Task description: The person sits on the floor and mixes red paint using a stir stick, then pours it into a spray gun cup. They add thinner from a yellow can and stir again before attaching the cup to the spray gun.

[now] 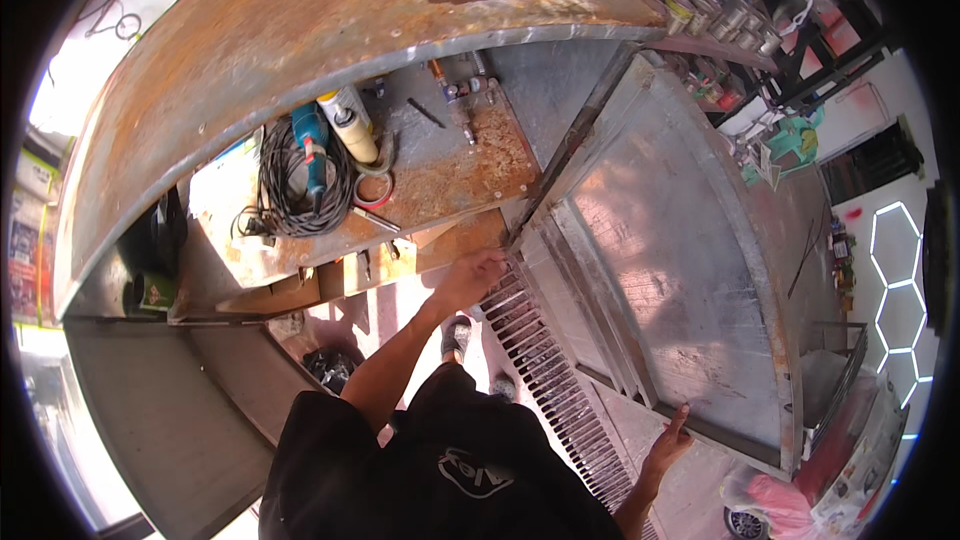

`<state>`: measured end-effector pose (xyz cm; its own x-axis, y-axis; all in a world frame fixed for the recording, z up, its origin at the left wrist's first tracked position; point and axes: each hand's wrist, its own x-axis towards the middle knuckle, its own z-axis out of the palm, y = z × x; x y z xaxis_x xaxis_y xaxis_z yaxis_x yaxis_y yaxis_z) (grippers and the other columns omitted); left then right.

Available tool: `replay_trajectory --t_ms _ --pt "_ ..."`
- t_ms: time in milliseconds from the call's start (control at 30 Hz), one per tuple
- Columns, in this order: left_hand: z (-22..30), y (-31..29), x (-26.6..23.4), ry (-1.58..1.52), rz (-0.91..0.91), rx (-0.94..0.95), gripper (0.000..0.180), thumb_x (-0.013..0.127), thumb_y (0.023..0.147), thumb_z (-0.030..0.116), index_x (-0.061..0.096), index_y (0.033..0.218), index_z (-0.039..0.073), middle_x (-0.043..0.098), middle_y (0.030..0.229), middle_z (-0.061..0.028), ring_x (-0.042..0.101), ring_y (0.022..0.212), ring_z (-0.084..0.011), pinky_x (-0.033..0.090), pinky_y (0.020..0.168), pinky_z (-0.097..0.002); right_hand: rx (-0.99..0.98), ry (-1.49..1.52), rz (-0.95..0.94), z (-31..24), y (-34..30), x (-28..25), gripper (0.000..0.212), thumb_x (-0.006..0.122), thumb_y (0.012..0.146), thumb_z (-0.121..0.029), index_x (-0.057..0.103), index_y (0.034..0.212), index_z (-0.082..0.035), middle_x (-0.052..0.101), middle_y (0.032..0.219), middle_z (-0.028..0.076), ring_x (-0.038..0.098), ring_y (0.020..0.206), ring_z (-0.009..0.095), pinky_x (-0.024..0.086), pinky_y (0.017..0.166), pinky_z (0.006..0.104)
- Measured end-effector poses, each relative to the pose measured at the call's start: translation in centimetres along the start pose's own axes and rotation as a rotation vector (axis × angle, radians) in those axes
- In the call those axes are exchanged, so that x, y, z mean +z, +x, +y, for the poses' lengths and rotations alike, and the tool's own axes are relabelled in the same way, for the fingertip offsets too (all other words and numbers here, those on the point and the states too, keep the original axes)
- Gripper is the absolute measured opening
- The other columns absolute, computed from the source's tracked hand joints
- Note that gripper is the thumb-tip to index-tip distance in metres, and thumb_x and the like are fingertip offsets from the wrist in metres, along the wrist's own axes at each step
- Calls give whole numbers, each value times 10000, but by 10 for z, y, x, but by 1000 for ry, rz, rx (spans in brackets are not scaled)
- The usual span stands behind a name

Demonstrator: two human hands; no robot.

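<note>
A large metal cabinet door (660,260) with an inner frame stands swung out on the right. My right hand (668,445) is closed on the door's lower edge, one finger lying over the rim. My left hand (472,278) reaches to the hinge-side corner of the door, beside the shelf's front edge. Its fingers are curled, and what they hold, if anything, is hidden. On the rusty shelf (480,165) inside lie a coiled black cable (285,202), a teal power tool (311,155), a cream bottle (355,135), a roll of tape (374,189) and an air regulator (460,100).
The rusty benchtop (300,10) curves overhead. Another metal door (170,410) stands out at the left. A floor grate (545,360) runs below the right door. Paint cans (700,0) crowd a rack at the far right, and a pink bag (775,500) sits at the lower right.
</note>
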<state>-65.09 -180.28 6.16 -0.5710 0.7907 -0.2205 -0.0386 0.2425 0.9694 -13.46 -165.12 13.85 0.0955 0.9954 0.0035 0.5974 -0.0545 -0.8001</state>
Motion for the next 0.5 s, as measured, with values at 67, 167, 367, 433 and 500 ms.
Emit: replay_trajectory --t_ms 67,167,367,433,500 --pt "-2 70 -41 -218 322 271 280 701 1105 208 712 1301 8 741 1042 -14 673 940 -113 571 830 -303 12 83 79 -28 -8 9 624 690 1095 -544 726 1008 73 618 765 35 544 722 142 568 769 398" --pt "18 173 -126 -304 556 427 355 676 1135 268 661 1326 -31 705 1110 -35 643 974 -130 537 881 -302 35 108 137 -16 -6 10 593 684 1100 -528 694 963 49 601 758 21 528 717 145 546 744 389" --pt "64 364 -239 552 654 399 385 681 1123 273 652 1320 -56 714 1129 -88 655 998 -171 528 920 -318 217 63 51 -13 -15 6 593 717 1083 -520 697 938 55 606 760 9 562 788 129 499 705 386" --pt "71 405 -235 654 588 338 386 687 1116 273 653 1322 -52 716 1130 -93 660 1001 -180 531 922 -323 124 244 125 -31 -22 14 591 727 1082 -509 689 918 57 606 752 12 563 784 122 486 689 390" --pt "79 432 -225 697 535 319 388 692 1109 272 653 1325 -49 719 1130 -98 665 1004 -190 533 923 -328 243 128 43 -23 -21 7 400 716 1112 -444 764 1101 -47 713 941 -29 674 960 97 588 839 344"
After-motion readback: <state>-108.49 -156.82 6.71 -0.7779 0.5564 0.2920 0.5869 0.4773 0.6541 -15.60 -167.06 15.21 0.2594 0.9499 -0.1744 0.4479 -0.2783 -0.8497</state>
